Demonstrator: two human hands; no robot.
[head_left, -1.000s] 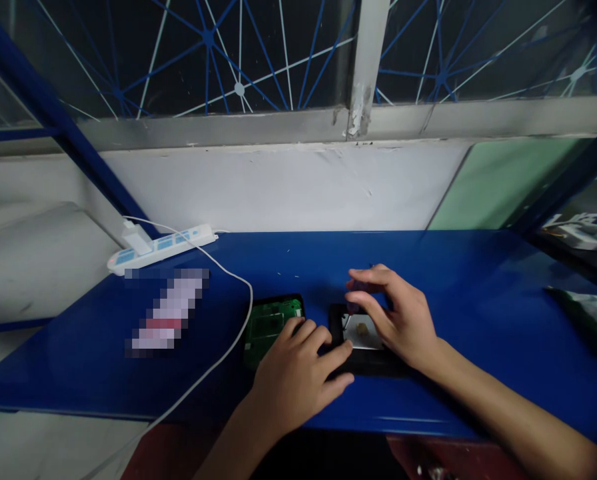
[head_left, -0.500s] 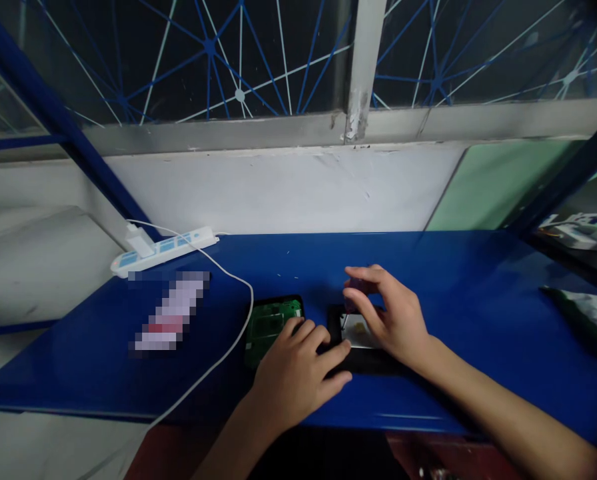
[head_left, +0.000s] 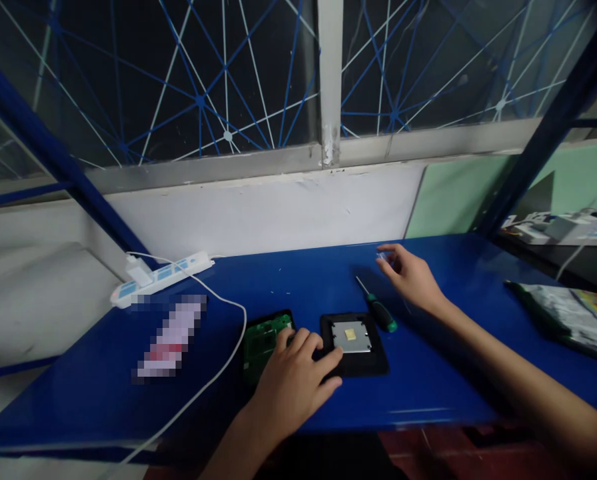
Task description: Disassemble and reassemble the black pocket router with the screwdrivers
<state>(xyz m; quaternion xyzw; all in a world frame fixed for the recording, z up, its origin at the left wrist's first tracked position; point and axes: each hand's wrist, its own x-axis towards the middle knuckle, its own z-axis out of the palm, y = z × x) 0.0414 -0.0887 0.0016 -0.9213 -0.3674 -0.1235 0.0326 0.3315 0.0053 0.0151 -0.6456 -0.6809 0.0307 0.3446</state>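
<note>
My left hand [head_left: 298, 373] lies with fingers spread, between a green circuit board [head_left: 263, 337] in a dark shell and a black casing part [head_left: 378, 363]. Its thumb and index finger rest at the casing's left edge, near a silver metal plate [head_left: 338, 341] with a yellowish square on it. Beyond the casing, my right hand [head_left: 411, 277] is raised over the table, thumb and fingers curled on a small translucent object [head_left: 382, 257]; it looks like the purple-handled screwdriver from before, mostly hidden. A green-and-black screwdriver [head_left: 381, 315] lies just right of the casing.
A white power strip [head_left: 163, 277] with a plugged-in charger sits back left. Its white cable [head_left: 228, 353] runs past the circuit board to the front edge. A pixelated object [head_left: 171, 340] lies left, a silvery packet [head_left: 558, 317] right. Behind the blue table [head_left: 303, 270] stands a wall.
My right hand has lifted off the metal plate and moved away and to the right, uncovering the plate and the green-handled screwdriver. My left hand stays in place. The view has turned right.
</note>
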